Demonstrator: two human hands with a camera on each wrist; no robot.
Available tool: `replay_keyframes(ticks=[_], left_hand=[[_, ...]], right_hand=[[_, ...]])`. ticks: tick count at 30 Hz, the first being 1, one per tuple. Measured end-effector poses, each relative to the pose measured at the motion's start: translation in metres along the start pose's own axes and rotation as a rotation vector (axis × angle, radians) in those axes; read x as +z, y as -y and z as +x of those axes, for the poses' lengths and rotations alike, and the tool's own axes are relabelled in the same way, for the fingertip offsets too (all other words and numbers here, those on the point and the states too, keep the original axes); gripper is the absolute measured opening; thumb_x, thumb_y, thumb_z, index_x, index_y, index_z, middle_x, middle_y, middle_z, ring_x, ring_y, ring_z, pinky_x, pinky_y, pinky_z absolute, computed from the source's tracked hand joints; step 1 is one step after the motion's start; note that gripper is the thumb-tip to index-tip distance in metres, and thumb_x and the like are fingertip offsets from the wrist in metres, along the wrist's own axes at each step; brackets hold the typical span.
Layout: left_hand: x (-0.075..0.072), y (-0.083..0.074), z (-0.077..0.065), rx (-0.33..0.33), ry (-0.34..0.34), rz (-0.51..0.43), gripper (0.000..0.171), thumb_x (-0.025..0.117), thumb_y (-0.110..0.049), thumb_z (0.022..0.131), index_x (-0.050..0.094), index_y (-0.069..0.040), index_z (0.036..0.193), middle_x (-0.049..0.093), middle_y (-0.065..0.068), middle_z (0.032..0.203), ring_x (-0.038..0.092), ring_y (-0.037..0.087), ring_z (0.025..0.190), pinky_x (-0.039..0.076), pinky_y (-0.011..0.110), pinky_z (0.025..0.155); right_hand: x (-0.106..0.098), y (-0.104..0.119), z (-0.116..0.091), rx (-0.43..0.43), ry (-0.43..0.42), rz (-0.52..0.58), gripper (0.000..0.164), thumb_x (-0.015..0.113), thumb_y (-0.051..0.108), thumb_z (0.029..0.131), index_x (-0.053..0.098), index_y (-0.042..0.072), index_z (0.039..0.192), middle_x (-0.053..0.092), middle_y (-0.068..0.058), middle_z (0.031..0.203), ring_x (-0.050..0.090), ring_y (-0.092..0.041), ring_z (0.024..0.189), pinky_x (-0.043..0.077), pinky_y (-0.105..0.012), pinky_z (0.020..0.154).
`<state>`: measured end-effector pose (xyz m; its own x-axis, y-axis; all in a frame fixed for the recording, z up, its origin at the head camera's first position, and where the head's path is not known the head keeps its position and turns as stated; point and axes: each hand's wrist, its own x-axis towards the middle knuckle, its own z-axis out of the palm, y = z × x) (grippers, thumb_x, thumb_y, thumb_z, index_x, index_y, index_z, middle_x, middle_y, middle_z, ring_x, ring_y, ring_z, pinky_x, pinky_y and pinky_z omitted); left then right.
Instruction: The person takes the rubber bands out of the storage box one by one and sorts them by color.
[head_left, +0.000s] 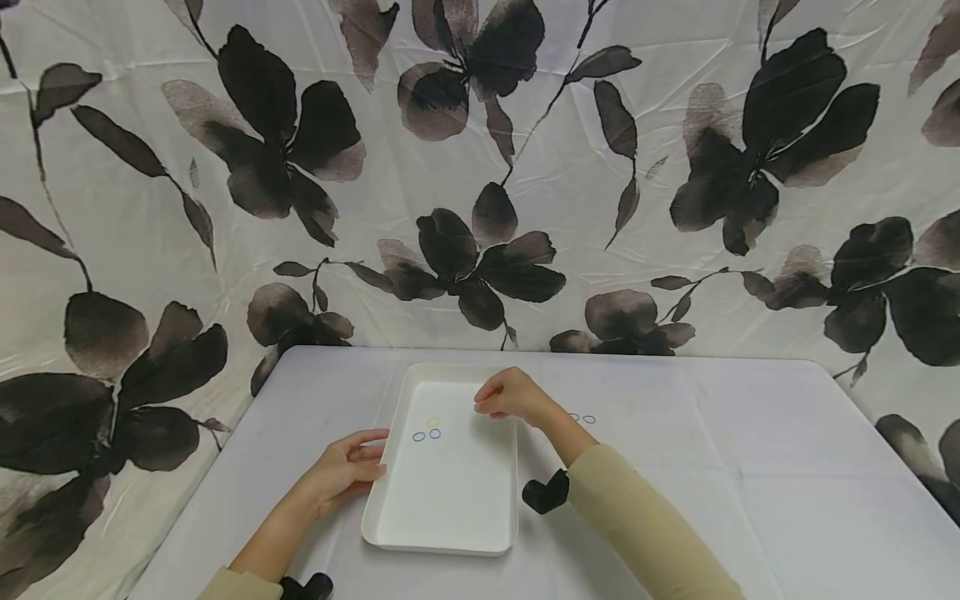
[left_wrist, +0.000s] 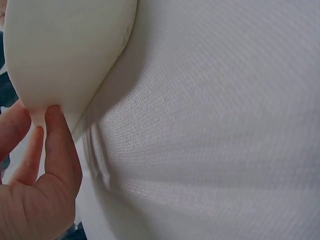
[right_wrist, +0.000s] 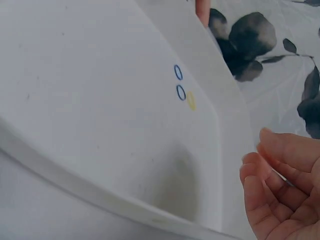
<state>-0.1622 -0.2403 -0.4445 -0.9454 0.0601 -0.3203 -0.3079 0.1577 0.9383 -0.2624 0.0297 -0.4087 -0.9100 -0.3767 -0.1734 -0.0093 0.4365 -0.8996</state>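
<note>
A shallow white tray (head_left: 450, 517) lies on the table. Inside it are a yellow ring (head_left: 432, 422), a blue ring (head_left: 418, 437) and a second blue ring (head_left: 435, 433), close together. My left hand (head_left: 341, 471) touches the tray's left side; in the left wrist view its extended thumb and fingers (left_wrist: 61, 145) meet the outer wall. Over the tray's far right part hovers my right hand (head_left: 516, 394), its fingers bent and the thumb near the index fingertip. No object shows between these fingertips (right_wrist: 255, 187); whether they pinch something small, I cannot tell.
Right of the tray, behind my right wrist, small blue rings (head_left: 589, 419) lie on the white-covered table (head_left: 750, 467); one is partly hidden. A white curtain (head_left: 570, 167) with dark flowers hangs behind the table's far edge. Black straps (head_left: 546, 492) sit at the wrists.
</note>
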Motion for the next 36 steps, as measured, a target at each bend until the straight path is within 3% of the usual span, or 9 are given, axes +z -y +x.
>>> replay_keyframes(ticks=[17, 25, 31, 36], left_hand=[[-0.002, 0.001, 0.001, 0.002, 0.023, -0.009, 0.062, 0.065, 0.007, 0.081, 0.038, 0.005, 0.136, 0.054, 0.025, 0.121, 0.061, 0.022, 0.097, 0.053, 0.034, 0.076], [-0.001, -0.001, 0.000, 0.009, 0.029, -0.006, 0.061, 0.065, 0.007, 0.081, 0.038, 0.005, 0.136, 0.054, 0.025, 0.121, 0.061, 0.023, 0.096, 0.053, 0.034, 0.076], [-0.001, -0.001, 0.000, 0.000, 0.014, 0.001, 0.060, 0.064, 0.007, 0.081, 0.039, 0.005, 0.136, 0.054, 0.025, 0.122, 0.061, 0.023, 0.097, 0.053, 0.034, 0.076], [0.000, 0.000, 0.000, -0.004, 0.014, 0.013, 0.061, 0.064, 0.006, 0.081, 0.039, 0.004, 0.136, 0.053, 0.025, 0.123, 0.060, 0.023, 0.098, 0.053, 0.034, 0.076]], right_hand=[[0.047, -0.004, 0.007, -0.030, 0.018, -0.083, 0.008, 0.075, 0.003, 0.075, 0.071, 0.001, 0.082, 0.062, 0.000, 0.065, 0.052, -0.008, 0.053, 0.046, -0.020, 0.053], [0.068, -0.013, 0.014, -0.046, -0.039, -0.107, 0.008, 0.077, 0.002, 0.072, 0.071, 0.002, 0.078, 0.062, 0.001, 0.065, 0.051, -0.007, 0.055, 0.044, -0.019, 0.052], [0.081, -0.016, 0.018, -0.081, -0.137, -0.234, 0.012, 0.081, 0.010, 0.069, 0.070, 0.007, 0.072, 0.056, 0.005, 0.061, 0.045, -0.008, 0.059, 0.037, -0.020, 0.054], [0.089, -0.017, 0.019, -0.088, -0.170, -0.356, 0.012, 0.081, 0.015, 0.071, 0.069, 0.011, 0.070, 0.050, 0.007, 0.060, 0.043, -0.008, 0.057, 0.036, -0.021, 0.053]])
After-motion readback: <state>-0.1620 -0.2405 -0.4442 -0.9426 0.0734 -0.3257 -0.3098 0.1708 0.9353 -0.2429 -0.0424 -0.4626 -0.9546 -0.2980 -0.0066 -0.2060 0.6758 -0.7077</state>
